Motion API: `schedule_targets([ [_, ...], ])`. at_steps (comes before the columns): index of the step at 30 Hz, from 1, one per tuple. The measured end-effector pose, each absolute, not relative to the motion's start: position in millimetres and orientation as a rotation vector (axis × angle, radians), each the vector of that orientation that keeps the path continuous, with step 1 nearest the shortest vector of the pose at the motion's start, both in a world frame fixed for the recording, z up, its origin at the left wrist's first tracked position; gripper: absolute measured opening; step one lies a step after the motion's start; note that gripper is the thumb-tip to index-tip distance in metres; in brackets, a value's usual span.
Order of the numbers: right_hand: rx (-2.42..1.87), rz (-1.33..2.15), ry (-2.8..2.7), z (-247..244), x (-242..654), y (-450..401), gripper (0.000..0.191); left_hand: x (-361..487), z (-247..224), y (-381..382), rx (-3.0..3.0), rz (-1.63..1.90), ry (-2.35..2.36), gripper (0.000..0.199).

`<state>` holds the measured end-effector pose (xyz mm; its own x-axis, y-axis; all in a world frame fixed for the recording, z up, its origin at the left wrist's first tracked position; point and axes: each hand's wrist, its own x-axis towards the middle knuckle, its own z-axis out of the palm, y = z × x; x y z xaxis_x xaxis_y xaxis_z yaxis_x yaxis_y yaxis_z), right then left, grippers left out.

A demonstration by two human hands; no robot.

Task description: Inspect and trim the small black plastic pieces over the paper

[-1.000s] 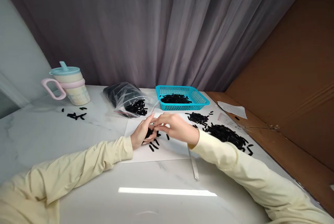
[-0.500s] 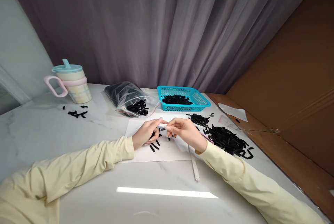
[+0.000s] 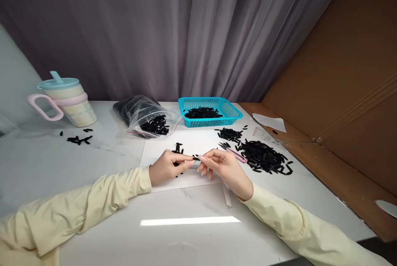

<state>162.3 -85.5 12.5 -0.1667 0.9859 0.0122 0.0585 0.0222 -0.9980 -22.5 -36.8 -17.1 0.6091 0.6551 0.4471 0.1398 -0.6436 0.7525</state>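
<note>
Over a white sheet of paper (image 3: 161,144), my two hands meet fingertip to fingertip. My left hand (image 3: 167,167) pinches one end of a small, slender black piece (image 3: 196,157). At its other end are the thumb and forefinger of my right hand (image 3: 223,167), closed on it, while the remaining fingers curl below. More black pieces (image 3: 178,149) lie on the paper beside my left hand, some partly hidden by it. Just right of my right hand rest small pink-handled snips (image 3: 235,153) with dark blades, touching a large pile of black pieces (image 3: 263,156).
Behind the paper are a clear zip bag (image 3: 136,113) and a blue basket (image 3: 211,123), both with black pieces in them. A lidded cup (image 3: 71,105) stands left near loose pieces (image 3: 80,140). A white strip (image 3: 227,195) lies by my right wrist. Cardboard (image 3: 328,92) borders the right side.
My hands have come down slightly, and the black piece now shows between their fingertips. The snips and more pieces on the paper are uncovered. The view has shifted a little.
</note>
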Motion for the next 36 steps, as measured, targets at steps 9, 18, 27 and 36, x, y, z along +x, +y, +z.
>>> schedule_targets([
  [9,-1.15,1.317,-1.366,10.2,162.1,-84.8,0.033,-21.7,-13.0,-38.5,2.102,0.951,0.665,0.032],
  [18,-1.005,1.666,-1.176,13.6,164.8,-84.9,0.03,-23.5,-10.9,-39.6,2.07,0.984,0.761,0.029],
  [27,-0.929,1.779,-1.058,12.3,165.7,-84.2,0.023,-23.0,-10.2,-40.9,1.974,0.931,0.781,0.033],
  [36,-0.917,1.766,-1.042,11.6,166.3,-83.5,0.024,-22.0,-7.8,-41.4,1.945,0.916,0.791,0.03],
])
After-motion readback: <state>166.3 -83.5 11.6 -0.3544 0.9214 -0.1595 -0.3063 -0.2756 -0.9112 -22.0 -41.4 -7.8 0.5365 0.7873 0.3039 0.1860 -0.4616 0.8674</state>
